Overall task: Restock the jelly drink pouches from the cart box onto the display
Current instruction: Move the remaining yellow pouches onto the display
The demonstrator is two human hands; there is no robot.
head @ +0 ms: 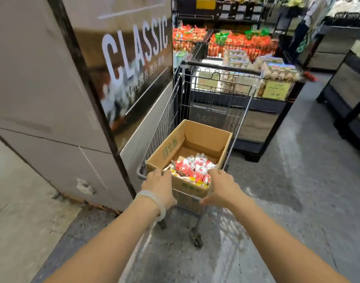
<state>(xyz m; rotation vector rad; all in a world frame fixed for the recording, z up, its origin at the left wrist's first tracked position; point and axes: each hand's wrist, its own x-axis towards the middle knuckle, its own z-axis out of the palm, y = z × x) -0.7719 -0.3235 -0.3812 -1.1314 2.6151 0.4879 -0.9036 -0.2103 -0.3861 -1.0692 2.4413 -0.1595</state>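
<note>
The word "CLASSIC" stands in large white capitals on the dark wall panel to the left of the shopping cart. Under it on the same panel runs a row of smaller white Chinese characters, too blurred to read. The cardboard box inside the cart bears green Chinese characters on its left flap and more green print on its near wall, neither legible. Beyond the cart, a yellow price sign hangs on a wire display; its figures are too small to make out.

cart handle mostly under hands
</note>
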